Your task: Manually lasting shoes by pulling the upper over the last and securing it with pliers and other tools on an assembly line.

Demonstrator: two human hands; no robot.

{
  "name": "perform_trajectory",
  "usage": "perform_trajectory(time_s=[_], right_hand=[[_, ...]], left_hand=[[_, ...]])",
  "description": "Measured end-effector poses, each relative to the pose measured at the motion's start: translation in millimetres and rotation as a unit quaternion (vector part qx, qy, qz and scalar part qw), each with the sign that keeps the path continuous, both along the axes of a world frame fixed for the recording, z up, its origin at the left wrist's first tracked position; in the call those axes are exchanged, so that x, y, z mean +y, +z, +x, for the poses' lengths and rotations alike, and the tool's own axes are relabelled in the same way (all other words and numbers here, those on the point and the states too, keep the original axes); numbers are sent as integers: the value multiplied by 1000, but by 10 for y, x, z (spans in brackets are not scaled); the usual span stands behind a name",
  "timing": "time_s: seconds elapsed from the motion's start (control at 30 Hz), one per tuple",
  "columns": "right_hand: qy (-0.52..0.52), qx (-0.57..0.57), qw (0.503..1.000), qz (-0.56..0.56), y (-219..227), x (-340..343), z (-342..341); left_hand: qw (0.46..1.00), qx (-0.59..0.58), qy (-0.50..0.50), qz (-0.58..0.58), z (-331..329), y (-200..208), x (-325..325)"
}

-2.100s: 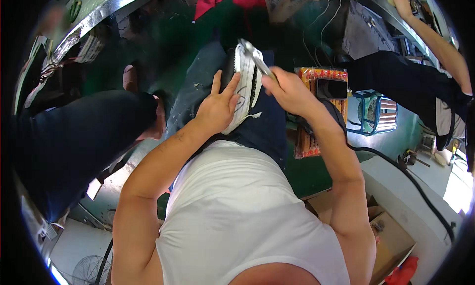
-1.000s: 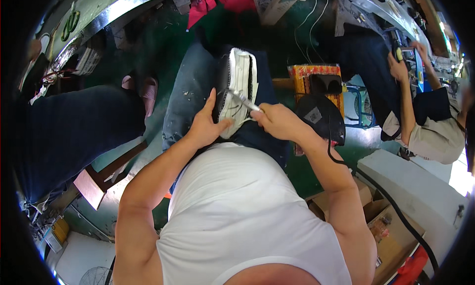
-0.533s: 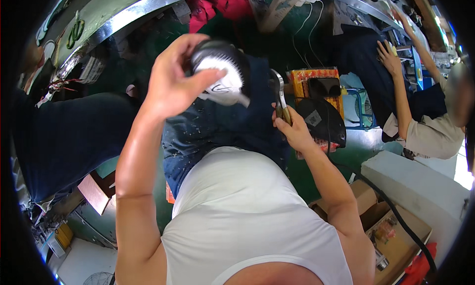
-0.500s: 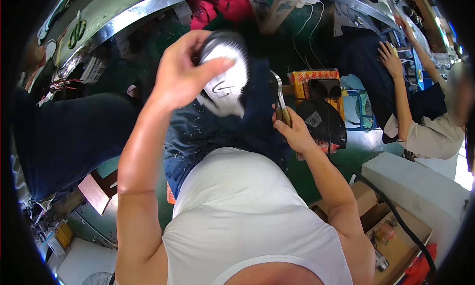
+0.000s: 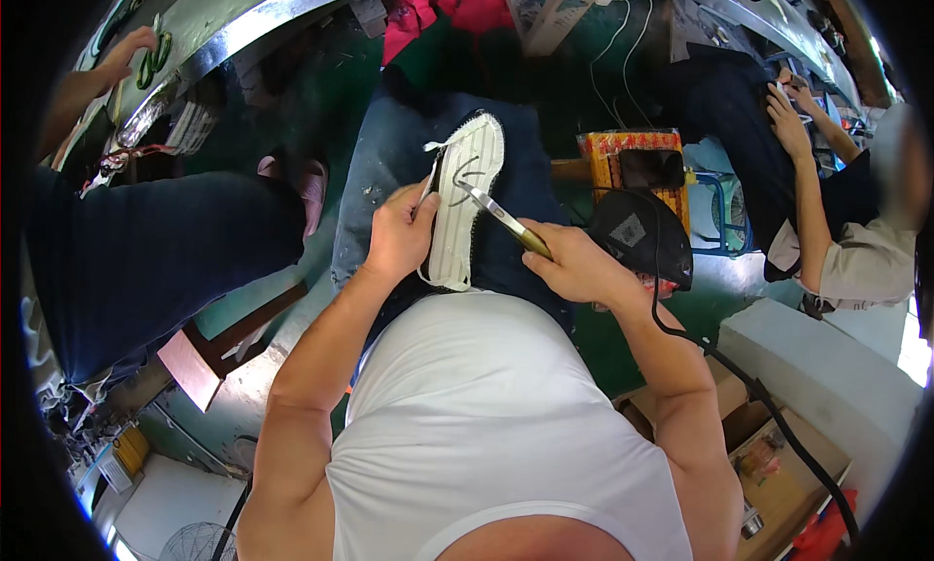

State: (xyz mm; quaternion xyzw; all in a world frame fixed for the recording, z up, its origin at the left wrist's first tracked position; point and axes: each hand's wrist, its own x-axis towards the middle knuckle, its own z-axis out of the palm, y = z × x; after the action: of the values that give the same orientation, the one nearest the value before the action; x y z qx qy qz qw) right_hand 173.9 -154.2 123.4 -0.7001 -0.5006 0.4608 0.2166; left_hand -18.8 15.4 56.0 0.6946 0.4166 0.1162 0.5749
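A shoe-shaped piece (image 5: 457,225) lies pale sole side up over my thighs, with dark frayed edges, lengthwise lines and a curved dark mark. My left hand (image 5: 401,235) is closed on its left edge, the thumb on the pale face. My right hand (image 5: 574,261) grips the brass-coloured handle of a pair of pincers (image 5: 501,214). The metal head of the pincers reaches over the pale face at the dark mark. Whether its tip touches the surface, I cannot tell.
A black cap-like object (image 5: 637,235) and an orange-patterned pack (image 5: 598,152) sit right of my legs. A metal-edged bench (image 5: 263,37) curves across the far side. Co-workers sit on both sides; one's hand (image 5: 126,55) rests near green-handled scissors (image 5: 154,63). A cardboard box (image 5: 788,483) stands lower right.
My left hand has lowered the shoe piece from above onto my thighs. My right hand has swung the pincers left over it. The left co-worker's hand has come onto the bench.
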Motion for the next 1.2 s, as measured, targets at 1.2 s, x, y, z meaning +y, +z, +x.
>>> perform_trajectory(time_s=[1.2], right_hand=[[-209,318,913,-149,-332,-11,35]], left_hand=[[927,-187,76,-317,421,-242,-12]])
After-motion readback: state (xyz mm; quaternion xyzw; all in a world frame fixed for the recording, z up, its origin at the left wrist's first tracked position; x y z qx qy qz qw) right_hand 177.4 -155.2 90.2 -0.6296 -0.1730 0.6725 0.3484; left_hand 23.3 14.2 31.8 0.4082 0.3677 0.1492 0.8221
